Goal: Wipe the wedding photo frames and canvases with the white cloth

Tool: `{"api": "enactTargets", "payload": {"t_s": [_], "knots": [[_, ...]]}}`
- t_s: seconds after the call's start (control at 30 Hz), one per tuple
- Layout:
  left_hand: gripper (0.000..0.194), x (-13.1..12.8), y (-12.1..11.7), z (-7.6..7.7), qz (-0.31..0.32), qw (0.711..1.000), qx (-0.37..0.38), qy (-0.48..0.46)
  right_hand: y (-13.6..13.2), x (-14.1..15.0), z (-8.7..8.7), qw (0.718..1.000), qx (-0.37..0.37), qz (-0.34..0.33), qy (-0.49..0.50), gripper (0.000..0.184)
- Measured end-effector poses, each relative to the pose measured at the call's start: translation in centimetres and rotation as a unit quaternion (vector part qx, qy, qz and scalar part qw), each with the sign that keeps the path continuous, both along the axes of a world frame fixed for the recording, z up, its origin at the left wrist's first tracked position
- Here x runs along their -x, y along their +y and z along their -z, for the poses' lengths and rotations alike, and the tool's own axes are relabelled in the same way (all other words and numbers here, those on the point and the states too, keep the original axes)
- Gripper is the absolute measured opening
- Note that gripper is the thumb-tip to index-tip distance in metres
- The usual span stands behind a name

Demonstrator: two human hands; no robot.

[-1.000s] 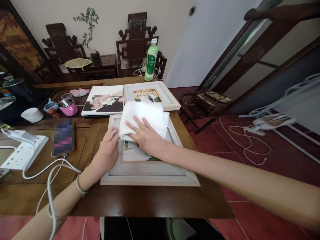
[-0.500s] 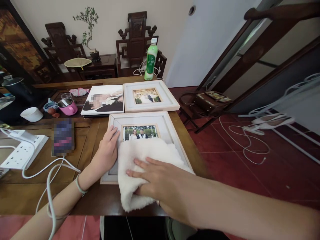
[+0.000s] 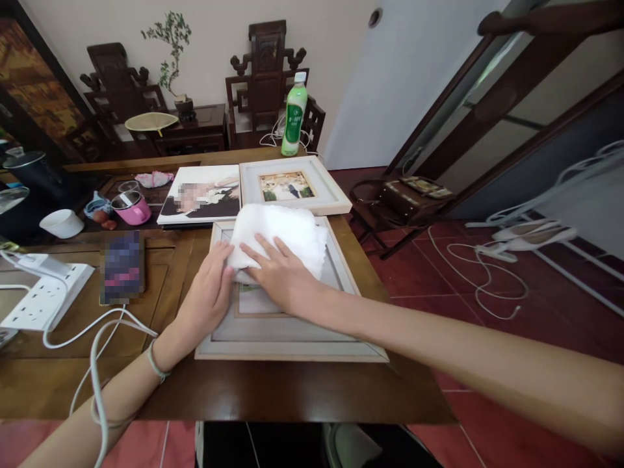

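A white-bordered picture frame [image 3: 292, 349] lies flat near the table's front edge, its inner photo mostly hidden. My left hand [image 3: 210, 286] rests along its left rim, fingers stretched over the border and thumb on the inner side. Across the upper part of the frame is a fluffy white cloth [image 3: 277, 224], bunched and folded. On top of it lies my right hand [image 3: 285, 276], pressing down with fingers spread flat and not curled round it. The cloth's left corner touches or nearly touches my left fingertips.
Behind are a second framed photo [image 3: 326, 185], a photo panel [image 3: 199, 179] and a green bottle [image 3: 294, 117]. To the left lie a pixelated phone-like object [image 3: 123, 268], a power strip [image 3: 49, 292], loose white cables, a pink mug [image 3: 134, 209] and a white cup [image 3: 62, 223].
My right hand and the cloth have slid away from me, from the frame's lower part to its upper part. The lower border now shows. My left hand stays at the left rim.
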State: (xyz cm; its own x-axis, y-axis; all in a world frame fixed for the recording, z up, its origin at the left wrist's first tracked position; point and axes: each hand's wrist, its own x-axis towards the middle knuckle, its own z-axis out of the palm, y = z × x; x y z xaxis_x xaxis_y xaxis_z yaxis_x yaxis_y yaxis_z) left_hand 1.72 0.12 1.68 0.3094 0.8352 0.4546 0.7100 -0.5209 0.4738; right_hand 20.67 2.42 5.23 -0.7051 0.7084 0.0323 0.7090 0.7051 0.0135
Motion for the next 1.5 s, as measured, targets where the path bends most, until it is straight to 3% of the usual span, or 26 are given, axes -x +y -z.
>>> {"api": "enactTargets", "payload": {"t_s": [0.13,0.3,0.47,0.6,0.77,0.87,1.27,1.4,1.5], "knots": [[0.045,-0.1,0.0,-0.3,-0.014,0.999,0.01,-0.032,-1.2,0.8,-0.8,0.996,0.064,-0.038,-0.039,0.042],[0.049,-0.2,-0.2,-0.4,-0.021,0.997,0.028,-0.069,-4.8,0.1,-2.2,0.983,0.144,-0.117,-0.016,0.044],[0.047,-0.3,-0.2,0.1,-0.032,0.997,0.062,-0.012,-7.4,-0.6,-2.7,0.975,0.178,-0.132,-0.014,0.039],[0.045,-0.1,0.0,0.9,-0.028,0.997,0.053,0.045,-7.5,-1.7,-3.1,0.98,0.17,-0.092,-0.055,0.034],[0.042,0.0,0.2,1.4,-0.027,0.997,0.018,0.069,-7.2,-5.5,-3.9,0.98,0.166,-0.027,-0.103,0.027],[0.041,0.0,0.2,1.6,-0.031,0.997,0.013,0.073,-7.1,-6.8,-4.3,0.982,0.162,-0.037,-0.094,0.029],[0.04,0.4,0.6,1.5,-0.021,0.997,0.02,0.065,-7.3,-0.5,-3.8,0.972,0.15,-0.178,-0.043,0.051],[0.041,0.7,0.7,1.3,-0.008,0.997,0.022,0.072,-7.0,-1.2,-3.6,0.964,0.189,-0.175,-0.07,0.05],[0.04,0.7,0.6,1.2,-0.006,0.997,0.02,0.076,-7.2,-3.6,-3.2,0.964,0.22,-0.142,-0.05,0.032]]}}
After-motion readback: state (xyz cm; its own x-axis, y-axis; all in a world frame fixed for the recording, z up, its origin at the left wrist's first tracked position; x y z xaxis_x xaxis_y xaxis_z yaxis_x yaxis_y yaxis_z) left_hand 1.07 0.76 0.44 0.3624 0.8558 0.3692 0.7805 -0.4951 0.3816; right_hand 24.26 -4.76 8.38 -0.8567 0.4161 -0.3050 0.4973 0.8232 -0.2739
